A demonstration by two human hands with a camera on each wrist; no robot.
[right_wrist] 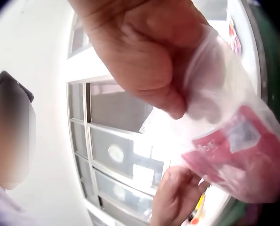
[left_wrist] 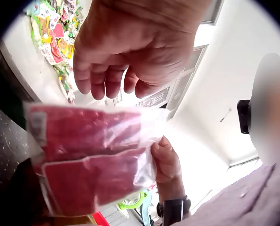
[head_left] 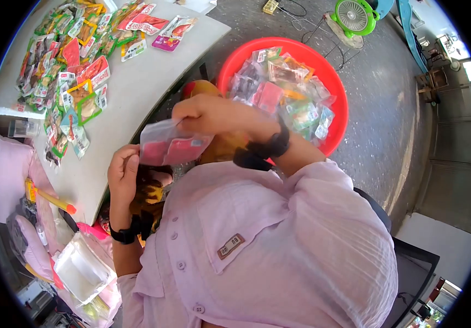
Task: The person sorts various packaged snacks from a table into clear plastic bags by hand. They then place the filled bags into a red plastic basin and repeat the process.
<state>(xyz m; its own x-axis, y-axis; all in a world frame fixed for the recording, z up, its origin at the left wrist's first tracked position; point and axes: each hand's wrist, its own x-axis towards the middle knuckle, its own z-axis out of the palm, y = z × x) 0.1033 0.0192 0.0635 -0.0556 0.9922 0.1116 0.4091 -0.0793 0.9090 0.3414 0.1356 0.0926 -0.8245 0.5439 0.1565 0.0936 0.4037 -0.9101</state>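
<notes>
A clear plastic bag (head_left: 164, 147) with red packets inside hangs between the two hands in the head view. My right hand (head_left: 219, 115) pinches the bag at its top edge; the right wrist view shows thumb and fingers of that hand (right_wrist: 144, 56) closed on the clear film (right_wrist: 215, 84). My left hand (head_left: 122, 177) is beside the bag's left end, fingers loosely bent. In the left wrist view this hand (left_wrist: 130, 52) holds nothing, and a gap separates its fingertips from the bag (left_wrist: 93, 155).
Many small colourful food packets (head_left: 90, 71) lie heaped on the pale table (head_left: 153, 82) at the left. A red tub (head_left: 342, 109) of bagged packets stands on the floor beyond the right hand. A green fan (head_left: 354, 16) stands farther back; a white container (head_left: 79, 268) is at lower left.
</notes>
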